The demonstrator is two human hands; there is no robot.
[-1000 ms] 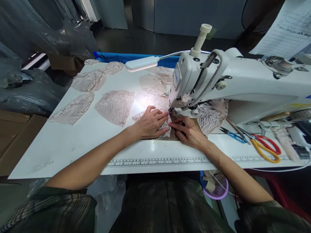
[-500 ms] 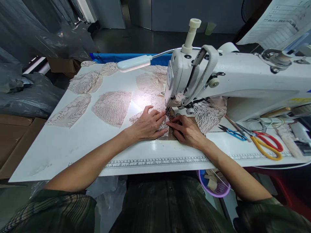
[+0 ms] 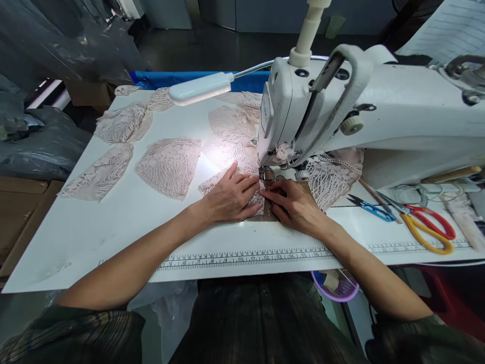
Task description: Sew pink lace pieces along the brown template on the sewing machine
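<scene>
My left hand (image 3: 235, 197) lies flat with its fingers stretched over a pale pink lace piece (image 3: 208, 183), just left of the presser foot (image 3: 267, 174). On the right side of that foot, my right hand (image 3: 293, 208) has its thumb and fingers pinched together at the lace edge. The fingertips of both hands almost meet in front of the needle area of a white sewing machine (image 3: 282, 106). Fingers partly hide the lace there. More lace (image 3: 331, 174) lies under the machine arm, behind my right hand.
Several cut lace pieces (image 3: 168, 167) are spread over the white table (image 3: 94, 242). A lamp (image 3: 202, 89) shines from above. Blue thread snips (image 3: 373, 208) and yellow- and red-handled scissors (image 3: 428, 230) lie at right. A purple basket (image 3: 341, 293) stands below the front edge.
The head view has come nearer, so the machine looks larger and sits further right. Both hands keep nearly the same place and pose at the presser foot.
</scene>
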